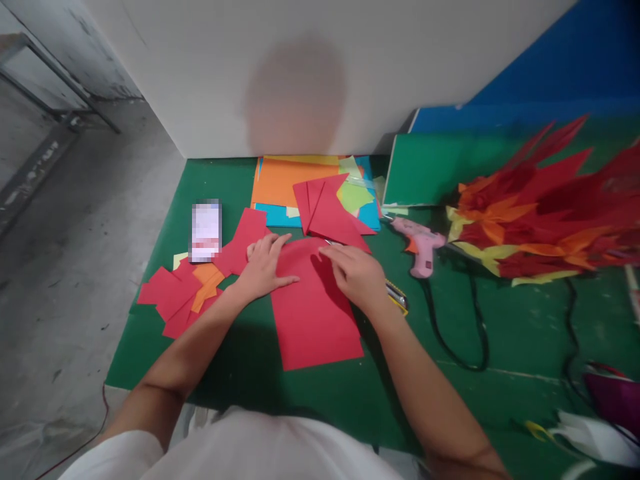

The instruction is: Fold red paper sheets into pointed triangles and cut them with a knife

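Red paper sheet (315,320), centre of frame, flat on the green bench (225,180); overlapped at upper left by the left hand (263,267), fingers spread, and at upper right by the curled right hand (360,277) (whether gripping anything, cannot tell); right of centre, pink glue gun (423,245).

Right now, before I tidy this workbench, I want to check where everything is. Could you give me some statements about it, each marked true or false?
1. The left hand touches the large red sheet. True.
2. The phone lies to the right of the large red sheet. False: it lies to the left.
3. The pink glue gun lies to the right of the right hand. True.
4. The right hand grips the pink glue gun. False: it is at the large red sheet, apart from the pink glue gun.
5. An orange sheet lies beyond both hands. True.
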A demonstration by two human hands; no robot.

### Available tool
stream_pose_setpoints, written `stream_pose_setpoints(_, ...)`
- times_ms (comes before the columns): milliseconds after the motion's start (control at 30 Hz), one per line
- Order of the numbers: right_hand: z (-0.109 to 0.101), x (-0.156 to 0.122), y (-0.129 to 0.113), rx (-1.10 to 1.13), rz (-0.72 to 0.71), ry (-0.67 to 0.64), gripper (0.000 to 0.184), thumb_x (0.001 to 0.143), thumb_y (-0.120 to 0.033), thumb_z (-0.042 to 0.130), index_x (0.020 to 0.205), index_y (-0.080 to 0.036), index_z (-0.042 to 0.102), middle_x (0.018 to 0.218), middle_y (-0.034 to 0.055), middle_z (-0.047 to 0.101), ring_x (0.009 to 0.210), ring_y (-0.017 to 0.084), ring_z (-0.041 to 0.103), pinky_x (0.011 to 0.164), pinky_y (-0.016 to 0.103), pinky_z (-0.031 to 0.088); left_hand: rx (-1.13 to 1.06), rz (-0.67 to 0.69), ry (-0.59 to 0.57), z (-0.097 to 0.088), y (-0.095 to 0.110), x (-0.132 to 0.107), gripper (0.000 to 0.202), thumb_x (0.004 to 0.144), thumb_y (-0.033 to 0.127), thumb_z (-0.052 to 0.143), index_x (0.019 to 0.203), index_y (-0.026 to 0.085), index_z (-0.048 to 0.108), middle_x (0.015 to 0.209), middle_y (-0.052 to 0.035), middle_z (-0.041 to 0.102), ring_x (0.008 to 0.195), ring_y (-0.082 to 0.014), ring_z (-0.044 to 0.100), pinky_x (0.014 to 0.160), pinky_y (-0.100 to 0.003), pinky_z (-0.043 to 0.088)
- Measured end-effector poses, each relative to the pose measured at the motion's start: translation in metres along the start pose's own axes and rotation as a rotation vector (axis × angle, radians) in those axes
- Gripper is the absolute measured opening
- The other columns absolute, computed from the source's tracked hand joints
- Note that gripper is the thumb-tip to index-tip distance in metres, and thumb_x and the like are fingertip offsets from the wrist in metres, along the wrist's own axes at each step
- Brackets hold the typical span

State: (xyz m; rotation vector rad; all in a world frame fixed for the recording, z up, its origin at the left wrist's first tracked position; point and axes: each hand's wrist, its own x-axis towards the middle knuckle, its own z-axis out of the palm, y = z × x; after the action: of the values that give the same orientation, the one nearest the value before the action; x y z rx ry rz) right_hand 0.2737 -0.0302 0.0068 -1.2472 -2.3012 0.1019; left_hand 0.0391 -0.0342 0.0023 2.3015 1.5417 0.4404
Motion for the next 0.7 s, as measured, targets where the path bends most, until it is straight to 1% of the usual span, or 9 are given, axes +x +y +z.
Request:
stream_pose_setpoints(67, 0.002, -0.011, -0.001, 0.017, 0.011, 0.000, 0.034, 0.090, -0.012, 0.039, 0.108, -0.020, 0.067, 0.102, 0.0082, 0.073, 0.094, 0.021, 0.067, 0.083, 0.034, 0.052, -0.002, -0.008, 0.021, 0.002, -0.002, 0.000, 0.087, 0.069, 0.052, 0.076, 0.139, 0.021, 0.035, 0.130, -0.0170, 0.047, 0.121, -0.0351, 0.044, 0.095, -0.047, 0.033)
stream_pose_setpoints(167, 0.005, -0.021, 0.003, 0.014, 0.076, 0.034, 0.032, 0.090, -0.012, 0.040, 0.107, -0.018, 0.066, 0.103, 0.0092, 0.072, 0.094, 0.023, 0.067, 0.081, 0.035, 0.053, -0.031, 0.037, 0.051, 0.003, -0.005, -0.001, 0.088, 0.068, 0.049, 0.079, 0.139, 0.022, 0.035, 0.129, -0.0160, 0.046, 0.122, -0.0350, 0.043, 0.096, -0.048, 0.033)
stream_pose_setpoints(233, 0.005, -0.021, 0.007, 0.024, 0.122, 0.054, 0.032, 0.090, -0.013, 0.040, 0.109, -0.019, 0.065, 0.106, 0.0094, 0.072, 0.096, 0.024, 0.067, 0.083, 0.037, 0.053, -0.059, 0.102, 0.057, 0.004, -0.006, -0.001, 0.079, 0.073, 0.044, 0.076, 0.138, 0.023, 0.037, 0.127, -0.0151, 0.047, 0.122, -0.0335, 0.043, 0.098, -0.047, 0.034)
stream_pose_setpoints(367, 0.005, -0.017, 0.007, 0.114, 0.208, 0.069, 0.030, 0.093, -0.020, 0.043, 0.117, -0.019, 0.060, 0.112, 0.0115, 0.069, 0.103, 0.026, 0.065, 0.089, 0.043, 0.051, -0.162, 0.236, 0.115, 0.004, -0.005, -0.002, 0.044, 0.090, 0.024, 0.056, 0.133, 0.023, 0.045, 0.119, -0.0121, 0.054, 0.114, -0.0259, 0.052, 0.097, -0.043, 0.040)
stream_pose_setpoints(467, 0.008, -0.015, 0.002, 0.316, 0.327, 0.083, 0.037, 0.090, -0.027, 0.052, 0.126, -0.020, 0.051, 0.113, 0.0123, 0.068, 0.098, 0.025, 0.065, 0.086, 0.043, 0.052, -0.340, 0.277, 0.213, 0.006, -0.003, -0.001, 0.038, 0.092, 0.018, 0.049, 0.130, 0.022, 0.046, 0.110, -0.0098, 0.059, 0.102, -0.0199, 0.058, 0.091, -0.038, 0.048)
stream_pose_setpoints(533, 0.012, -0.014, -0.002, 0.495, 0.407, 0.135, 0.046, 0.086, -0.029, 0.059, 0.130, -0.022, 0.045, 0.108, 0.0103, 0.068, 0.090, 0.022, 0.066, 0.081, 0.040, 0.054, -0.485, 0.255, 0.283, 0.008, -0.001, -0.001, 0.041, 0.091, 0.021, 0.054, 0.131, 0.022, 0.045, 0.102, -0.0073, 0.061, 0.091, -0.0162, 0.061, 0.082, -0.032, 0.052)
stream_pose_setpoints(600, 0.015, -0.013, -0.005, 0.626, 0.457, 0.204, 0.054, 0.082, -0.029, 0.065, 0.130, -0.023, 0.042, 0.100, 0.0067, 0.068, 0.084, 0.019, 0.065, 0.079, 0.038, 0.054, -0.611, 0.193, 0.349, 0.010, 0.001, -0.002, 0.044, 0.089, 0.025, 0.059, 0.131, 0.021, 0.045, 0.095, -0.0048, 0.061, 0.085, -0.0138, 0.061, 0.075, -0.027, 0.052)
stream_pose_setpoints(667, 0.015, -0.012, -0.007, 0.678, 0.477, 0.237, 0.056, 0.079, -0.028, 0.067, 0.129, -0.024, 0.044, 0.092, 0.0030, 0.065, 0.080, 0.018, 0.063, 0.077, 0.036, 0.054, -0.684, 0.124, 0.396, 0.010, 0.003, -0.002, 0.040, 0.087, 0.028, 0.063, 0.124, 0.021, 0.050, 0.092, -0.0039, 0.063, 0.085, -0.0135, 0.062, 0.073, -0.024, 0.052)
stream_pose_setpoints(700, 0.015, -0.012, -0.008, 0.676, 0.475, 0.230, 0.052, 0.078, -0.027, 0.067, 0.126, -0.024, 0.047, 0.088, 0.0017, 0.064, 0.078, 0.017, 0.062, 0.076, 0.035, 0.053, -0.698, 0.096, 0.410, 0.010, 0.004, -0.002, 0.035, 0.086, 0.030, 0.064, 0.119, 0.021, 0.055, 0.092, -0.0041, 0.064, 0.086, -0.0137, 0.062, 0.073, -0.024, 0.052)
